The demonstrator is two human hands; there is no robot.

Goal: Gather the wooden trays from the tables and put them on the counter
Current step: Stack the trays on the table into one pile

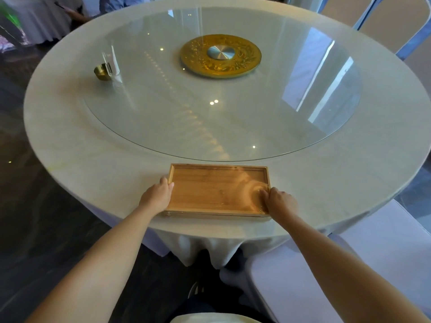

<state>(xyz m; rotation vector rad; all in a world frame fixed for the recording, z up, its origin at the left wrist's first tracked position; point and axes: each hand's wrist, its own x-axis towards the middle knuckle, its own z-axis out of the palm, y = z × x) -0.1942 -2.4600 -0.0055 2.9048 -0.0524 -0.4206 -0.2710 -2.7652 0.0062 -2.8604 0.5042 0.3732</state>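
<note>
The round table [70, 141] is covered with a white cloth that drapes over its near edge. A large clear glass turntable disc [303, 108] sits on the table top, with a round gold hub plate [198, 64] at its centre. The floor [35, 229] is dark and glossy. White-covered chairs [373, 248] stand at the right of the table, near and far.

A small gold bowl [100, 72] rests at the left rim of the glass disc, well apart from everything else.

The rectangular shallow wooden tray [217, 190] lies flat on the cloth at the near edge of the table, just clear of the glass disc. The left hand [156, 197] grips the tray's left end, thumb on the rim. The right hand [281, 202] is closed on the right end, fingers curled inside the rim.

No legible writing is visible.
</note>
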